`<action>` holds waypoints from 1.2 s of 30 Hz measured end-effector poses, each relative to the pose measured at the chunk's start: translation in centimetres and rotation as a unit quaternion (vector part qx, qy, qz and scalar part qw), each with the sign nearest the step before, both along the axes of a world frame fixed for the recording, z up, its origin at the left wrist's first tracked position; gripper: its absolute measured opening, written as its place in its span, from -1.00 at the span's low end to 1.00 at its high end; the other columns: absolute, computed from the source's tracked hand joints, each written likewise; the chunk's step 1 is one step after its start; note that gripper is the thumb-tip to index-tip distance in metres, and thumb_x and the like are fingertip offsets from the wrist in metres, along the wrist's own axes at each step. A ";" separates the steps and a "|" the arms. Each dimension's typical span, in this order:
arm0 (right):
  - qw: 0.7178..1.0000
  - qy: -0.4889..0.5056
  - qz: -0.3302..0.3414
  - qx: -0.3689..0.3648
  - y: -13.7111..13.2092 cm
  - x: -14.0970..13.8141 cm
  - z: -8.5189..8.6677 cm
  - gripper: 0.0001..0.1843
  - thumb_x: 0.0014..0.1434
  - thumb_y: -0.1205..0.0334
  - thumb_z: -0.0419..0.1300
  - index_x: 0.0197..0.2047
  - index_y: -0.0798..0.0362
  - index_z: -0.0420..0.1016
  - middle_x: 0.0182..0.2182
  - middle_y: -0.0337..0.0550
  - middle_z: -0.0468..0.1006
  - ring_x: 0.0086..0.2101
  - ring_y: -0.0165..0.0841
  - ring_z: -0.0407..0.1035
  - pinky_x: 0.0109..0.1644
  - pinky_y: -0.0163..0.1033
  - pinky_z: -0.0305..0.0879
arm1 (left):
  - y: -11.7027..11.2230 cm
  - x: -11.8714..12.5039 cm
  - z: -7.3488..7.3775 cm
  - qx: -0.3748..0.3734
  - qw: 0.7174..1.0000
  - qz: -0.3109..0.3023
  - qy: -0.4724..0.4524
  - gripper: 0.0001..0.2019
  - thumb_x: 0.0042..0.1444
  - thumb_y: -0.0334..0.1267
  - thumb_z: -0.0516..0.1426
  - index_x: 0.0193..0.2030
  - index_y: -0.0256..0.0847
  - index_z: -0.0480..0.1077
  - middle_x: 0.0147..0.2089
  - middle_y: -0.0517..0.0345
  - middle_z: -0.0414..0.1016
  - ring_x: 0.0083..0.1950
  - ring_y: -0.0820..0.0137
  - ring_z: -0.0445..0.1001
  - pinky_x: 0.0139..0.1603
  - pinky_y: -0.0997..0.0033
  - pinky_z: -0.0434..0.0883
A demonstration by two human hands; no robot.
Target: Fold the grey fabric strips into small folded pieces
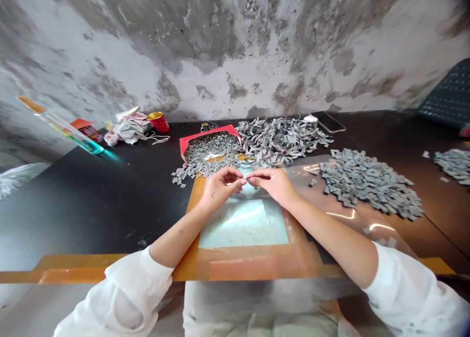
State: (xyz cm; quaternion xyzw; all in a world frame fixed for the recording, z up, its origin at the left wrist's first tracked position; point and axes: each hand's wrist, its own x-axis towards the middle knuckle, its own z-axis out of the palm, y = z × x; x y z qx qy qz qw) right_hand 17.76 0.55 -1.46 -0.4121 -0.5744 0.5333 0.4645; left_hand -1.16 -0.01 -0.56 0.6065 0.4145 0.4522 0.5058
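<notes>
You pinch a small dark-grey piece [246, 178] between the thumb and fingertips of your left hand [222, 186] and those of your right hand [273, 183]. Mostly hidden, it seems to run sideways, bridging both fingertip pairs above the pale, tape-edged work mat [244, 227].

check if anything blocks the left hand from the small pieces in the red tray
Nothing visible does: only more small pieces, spilled at the near side of the red tray, lie between it and the left hand.
</notes>
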 end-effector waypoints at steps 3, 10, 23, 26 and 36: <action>0.994 0.080 -0.010 -0.067 0.1 -0.1 -0.1 -0.72 -0.14 0.11 0.43 -0.31 0.02 0.65 -0.45 -0.23 0.62 -0.42 -0.41 0.47 -0.18 -0.21 0.43 | 0.0 -0.2 0.1 -0.011 0.998 -0.045 -0.042 -0.70 0.09 -0.06 0.23 -0.18 -0.27 0.47 -0.35 0.09 0.54 -0.32 0.39 0.54 -0.38 0.46 0.50; 0.978 0.154 0.040 -0.131 0.0 -0.3 -0.2 -0.67 -0.28 0.14 0.50 -0.38 0.04 0.64 -0.46 -0.27 0.60 -0.42 -0.45 0.46 -0.11 -0.21 0.47 | 0.1 -0.1 0.1 -0.006 0.999 -0.022 -0.034 -0.74 -0.04 -0.12 0.32 -0.32 -0.27 0.48 -0.34 0.13 0.52 -0.36 0.44 0.50 -0.39 0.47 0.49; 0.981 0.139 0.036 -0.126 -0.4 -0.7 0.2 -0.67 -0.25 0.13 0.49 -0.38 0.05 0.60 -0.45 -0.27 0.59 -0.40 -0.44 0.47 -0.09 -0.19 0.44 | 0.2 -0.4 0.1 -0.037 0.998 -0.030 -0.028 -0.79 -0.08 -0.19 0.36 -0.34 -0.25 0.51 -0.35 0.14 0.53 -0.35 0.47 0.49 -0.37 0.51 0.49; 0.983 0.128 0.041 -0.122 -0.4 -0.6 0.3 -0.67 -0.24 0.14 0.49 -0.38 0.07 0.58 -0.45 -0.27 0.58 -0.40 -0.44 0.45 -0.12 -0.22 0.42 | 0.3 -0.4 0.0 -0.058 0.997 -0.042 -0.032 -0.78 -0.10 -0.20 0.36 -0.34 -0.26 0.50 -0.38 0.15 0.53 -0.37 0.47 0.49 -0.38 0.51 0.48; 0.982 0.128 0.069 -0.125 -0.6 -0.8 0.5 -0.70 -0.22 0.13 0.48 -0.43 0.07 0.55 -0.49 -0.31 0.54 -0.43 -0.48 0.43 -0.15 -0.27 0.42 | 0.5 -0.7 -0.2 -0.067 0.997 -0.043 -0.024 -0.76 -0.13 -0.18 0.38 -0.36 -0.27 0.51 -0.49 0.22 0.46 -0.55 0.54 0.41 -0.50 0.53 0.39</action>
